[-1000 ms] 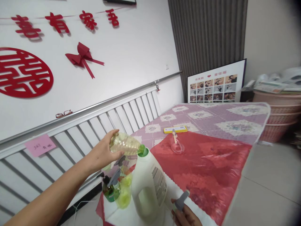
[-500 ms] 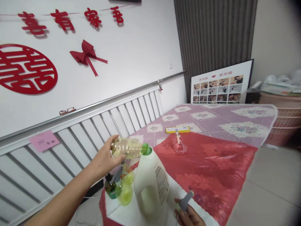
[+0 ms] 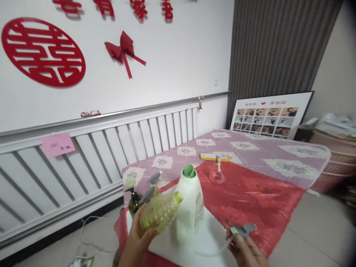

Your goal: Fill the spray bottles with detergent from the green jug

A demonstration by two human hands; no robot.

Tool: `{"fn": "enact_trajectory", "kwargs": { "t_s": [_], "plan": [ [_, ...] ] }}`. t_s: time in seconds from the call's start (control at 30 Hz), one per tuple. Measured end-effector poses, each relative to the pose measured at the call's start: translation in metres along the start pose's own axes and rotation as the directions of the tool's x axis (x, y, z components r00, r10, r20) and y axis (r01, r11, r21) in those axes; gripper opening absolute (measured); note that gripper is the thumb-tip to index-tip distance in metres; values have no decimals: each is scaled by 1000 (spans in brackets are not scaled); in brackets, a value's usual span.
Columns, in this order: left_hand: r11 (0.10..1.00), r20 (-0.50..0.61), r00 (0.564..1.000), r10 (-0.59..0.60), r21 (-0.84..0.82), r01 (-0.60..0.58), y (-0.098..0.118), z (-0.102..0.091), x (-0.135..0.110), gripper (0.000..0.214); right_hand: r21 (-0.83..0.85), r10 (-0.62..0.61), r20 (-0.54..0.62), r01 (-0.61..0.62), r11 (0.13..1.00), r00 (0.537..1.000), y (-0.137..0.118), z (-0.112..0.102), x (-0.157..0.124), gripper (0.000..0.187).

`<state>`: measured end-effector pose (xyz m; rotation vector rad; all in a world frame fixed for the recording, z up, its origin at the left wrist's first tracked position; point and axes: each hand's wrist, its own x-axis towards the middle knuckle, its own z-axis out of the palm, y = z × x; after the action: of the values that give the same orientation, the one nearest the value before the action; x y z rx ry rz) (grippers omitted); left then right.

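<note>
Bottle (image 3: 162, 212) aslant, neck (image 3: 178, 197) up and rightward

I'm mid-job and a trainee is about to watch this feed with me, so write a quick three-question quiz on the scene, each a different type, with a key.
1. Multiple choice: what does the person's left hand hold?
A) the glasses
B) the yellowish bottle
C) the yellow case

2. True or false: the neck of that bottle is outside the opening of the white jug.

3. Fill in the blank: the right hand holds a grey spray head with a thin, pale ____ attached.

Key:
1. B
2. True; the neck is lower than the jug's opening in the picture.
3. tube
</note>
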<state>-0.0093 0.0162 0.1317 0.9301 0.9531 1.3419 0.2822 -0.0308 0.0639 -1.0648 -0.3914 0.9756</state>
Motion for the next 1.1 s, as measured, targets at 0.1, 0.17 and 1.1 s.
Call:
{"fn": "enact_trajectory", "kwargs": {
  "t_s": [0.1,0.17,1.1],
  "plan": [
    [971,-7,996,-87,-223,83,-49,-21,-13,96,-18,-129,-4,129,992,992,-27,12,-5,34],
    [943,17,991,-130,-308,129,-70,-31,-21,88,-3,-211,18,211,977,977,-47,24,-11,29],
    [817,141,965,-220,-514,262,-81,-58,-56,80,-405,-292,642,637,656,709,-95,149,-68,24]
  ]
}}
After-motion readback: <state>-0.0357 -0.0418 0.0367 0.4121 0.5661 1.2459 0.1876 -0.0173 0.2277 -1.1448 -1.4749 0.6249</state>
